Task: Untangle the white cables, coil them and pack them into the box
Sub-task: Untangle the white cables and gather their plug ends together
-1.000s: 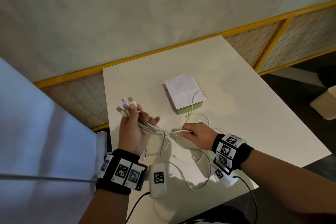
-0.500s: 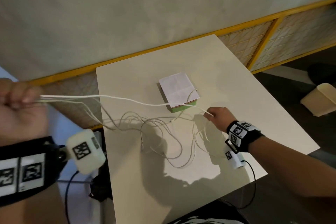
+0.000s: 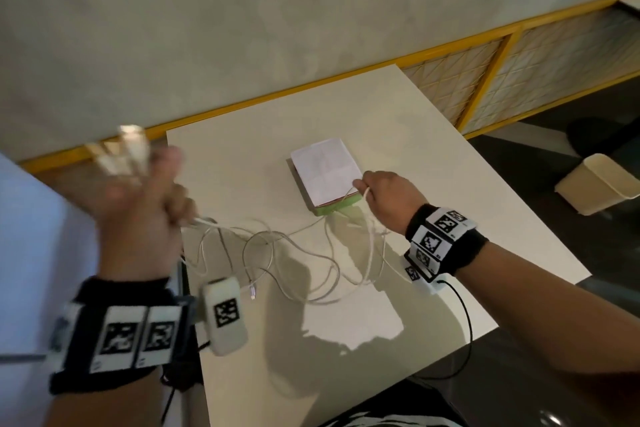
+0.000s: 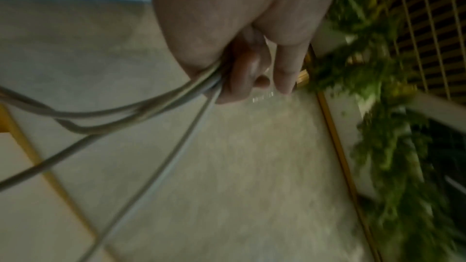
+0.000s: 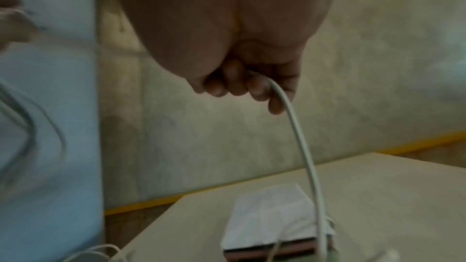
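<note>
The left hand (image 3: 138, 215) is fisted round a bundle of thin white cables (image 3: 287, 253), plugs jutting above its knuckles. The right hand (image 3: 388, 198) pinches one strand beside the flat, paper-topped green box (image 3: 327, 180). Slack loops sprawl between them on the smooth white table (image 3: 433, 156).

The cables (image 3: 294, 246) are white, greyer in shadow in the left wrist view. The box (image 3: 332, 206) shows a pale green side under a white paper top (image 3: 325, 173) with faint printing; in the right wrist view a dark and a pinkish band lie under the paper. The worktop (image 3: 433, 156) is off-white. Black wristbands (image 3: 446, 239) carry white tiles with black square-code patterns. Beyond the worktop's far edge runs a yellow rail (image 3: 277, 94) below a mottled beige-grey wall (image 3: 242, 10).
</note>
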Demonstrator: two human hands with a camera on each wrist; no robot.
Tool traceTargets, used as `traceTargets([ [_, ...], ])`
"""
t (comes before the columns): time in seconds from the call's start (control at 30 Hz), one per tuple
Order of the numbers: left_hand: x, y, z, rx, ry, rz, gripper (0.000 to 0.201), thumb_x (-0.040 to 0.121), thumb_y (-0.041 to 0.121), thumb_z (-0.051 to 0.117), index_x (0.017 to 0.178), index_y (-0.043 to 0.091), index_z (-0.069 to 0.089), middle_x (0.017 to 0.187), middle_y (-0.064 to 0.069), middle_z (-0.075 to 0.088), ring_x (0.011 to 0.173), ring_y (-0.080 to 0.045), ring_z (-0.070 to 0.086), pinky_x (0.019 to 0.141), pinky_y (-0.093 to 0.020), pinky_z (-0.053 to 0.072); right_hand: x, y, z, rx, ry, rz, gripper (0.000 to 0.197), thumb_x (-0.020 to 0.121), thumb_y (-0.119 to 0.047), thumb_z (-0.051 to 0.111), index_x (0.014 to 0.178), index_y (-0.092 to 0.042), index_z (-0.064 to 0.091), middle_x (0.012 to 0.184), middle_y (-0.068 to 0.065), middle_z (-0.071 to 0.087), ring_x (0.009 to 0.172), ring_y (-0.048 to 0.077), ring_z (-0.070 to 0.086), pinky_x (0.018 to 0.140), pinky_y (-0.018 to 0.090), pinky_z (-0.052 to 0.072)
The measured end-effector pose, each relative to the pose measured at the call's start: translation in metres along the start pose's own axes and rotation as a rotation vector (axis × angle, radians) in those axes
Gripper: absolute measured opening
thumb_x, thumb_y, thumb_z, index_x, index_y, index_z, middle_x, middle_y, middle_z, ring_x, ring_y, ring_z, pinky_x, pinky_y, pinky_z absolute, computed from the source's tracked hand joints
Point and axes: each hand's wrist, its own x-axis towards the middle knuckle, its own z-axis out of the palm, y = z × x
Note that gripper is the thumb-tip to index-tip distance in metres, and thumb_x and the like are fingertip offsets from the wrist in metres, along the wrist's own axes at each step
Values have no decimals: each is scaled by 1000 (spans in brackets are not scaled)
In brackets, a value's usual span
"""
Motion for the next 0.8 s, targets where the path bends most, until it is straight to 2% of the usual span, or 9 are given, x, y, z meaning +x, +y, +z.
traceTargets([
  [0.03,-15,-4,31,135,-19,-21,22,82,23,66,62,24,56,41,11,39,34,-1,30,35,-16,27,1,-9,1,-36,-29,-34,30,98,-27,37,92,-2,53,93,22,64,85,37,59,64,30,30],
  [0.1,-6,-38,33,371,-29,-176,16,69,33,75,62,24,64,39,10,45,37,-4,38,37,-17,32,0,-26,5,-60,-91,-74,28,97,-27,38,95,-3,51,96,20,62,85,35,58,65,31,33],
  [0.2,-8,-84,38,574,-197,-360,12,74,28,78,70,21,70,46,16,56,45,-2,49,49,-24,36,-3,-45,13,-4,-141,-123,18,92,-20,42,93,-3,50,93,18,60,76,29,51,65,33,37],
  [0.3,-21,-104,46,647,-299,-401,25,79,27,74,72,5,64,41,14,43,41,-5,36,48,-23,32,-1,-51,14,112,-159,-106,12,88,-13,47,94,-3,51,92,14,59,76,26,51,64,31,38],
  [0.37,-18,-112,41,632,-273,-445,28,81,27,73,67,8,57,41,13,35,43,-9,30,49,-28,29,0,-49,14,221,-119,-114,11,89,-13,50,93,-3,53,85,9,58,73,21,50,62,28,35],
  [0.5,-16,-101,40,629,-232,-352,27,86,29,67,63,14,64,39,11,38,41,-9,31,53,-30,29,2,-41,12,359,-38,-160,13,89,-17,56,82,-8,53,60,-7,47,51,5,44,51,12,30],
  [0.6,-7,-77,29,628,-166,-178,32,90,31,62,61,17,66,36,5,47,34,-5,39,46,-21,34,8,-24,8,442,-2,-59,18,90,-22,58,77,-14,49,53,-11,40,49,1,44,49,13,31],
  [0.7,3,-50,10,617,-113,-9,36,93,25,58,57,28,66,33,3,44,31,-9,38,40,-19,32,9,-2,10,561,-39,74,24,90,-28,58,77,-8,53,53,-4,49,47,4,44,51,14,36],
  [0.8,10,-33,-6,446,14,-23,28,86,36,64,60,28,66,35,7,38,33,-8,34,40,-19,29,7,16,12,608,-53,140,29,91,-31,53,79,-5,59,50,-6,57,51,8,53,60,22,41],
])
